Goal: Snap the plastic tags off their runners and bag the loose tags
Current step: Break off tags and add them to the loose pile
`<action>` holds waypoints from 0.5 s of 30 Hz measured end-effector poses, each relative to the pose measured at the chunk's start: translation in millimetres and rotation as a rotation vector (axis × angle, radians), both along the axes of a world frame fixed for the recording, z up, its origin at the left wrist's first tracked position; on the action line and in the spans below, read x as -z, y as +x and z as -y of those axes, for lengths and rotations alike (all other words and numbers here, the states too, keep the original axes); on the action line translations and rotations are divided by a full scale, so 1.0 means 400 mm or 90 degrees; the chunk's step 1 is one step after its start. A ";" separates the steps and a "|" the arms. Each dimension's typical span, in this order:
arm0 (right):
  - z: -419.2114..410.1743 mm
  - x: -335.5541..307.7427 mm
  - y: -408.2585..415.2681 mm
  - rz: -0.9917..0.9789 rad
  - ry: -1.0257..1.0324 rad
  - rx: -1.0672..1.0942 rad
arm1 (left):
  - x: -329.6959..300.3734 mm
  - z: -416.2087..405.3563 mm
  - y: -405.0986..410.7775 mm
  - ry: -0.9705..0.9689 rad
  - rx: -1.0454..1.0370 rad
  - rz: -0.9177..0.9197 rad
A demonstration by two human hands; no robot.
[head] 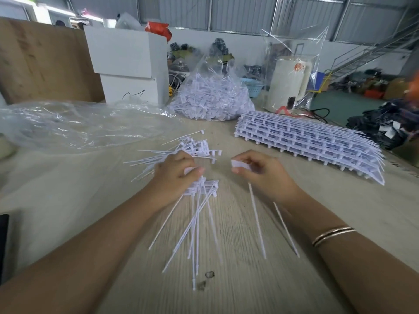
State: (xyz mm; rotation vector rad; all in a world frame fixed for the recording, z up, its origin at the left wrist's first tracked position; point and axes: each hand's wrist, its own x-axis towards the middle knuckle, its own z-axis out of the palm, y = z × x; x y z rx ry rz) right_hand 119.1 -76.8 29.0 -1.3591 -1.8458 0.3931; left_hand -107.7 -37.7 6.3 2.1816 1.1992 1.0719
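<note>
Here the left hand (175, 172) grips a bundle of thin white plastic tags (197, 214) on the pale wooden bench (249, 279); the right hand (260, 171) pinches two. Stacked white runners (313, 141) lie at two o'clock.

A warehouse-like workshop: corrugated metal walls (238, 12) run across twelve o'clock, a steel staircase (367, 55) climbs at two o'clock, white cartons (127, 64) stack at eleven o'clock, and bagged goods (385, 128) pile at three o'clock beside the wooden worktable (249, 279).
</note>
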 end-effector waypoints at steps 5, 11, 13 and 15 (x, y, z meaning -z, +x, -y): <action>0.009 0.006 -0.107 0.208 0.119 -0.034 | 0.000 0.000 0.012 0.102 -0.108 -0.102; 0.028 0.016 -0.134 0.241 0.143 -0.034 | -0.012 0.018 0.007 -0.015 0.048 0.015; 0.031 0.009 -0.130 0.231 0.142 -0.051 | -0.010 0.016 0.005 0.009 0.049 -0.036; 0.027 -0.006 -0.106 0.221 0.103 -0.061 | -0.014 0.013 0.000 0.013 0.050 0.004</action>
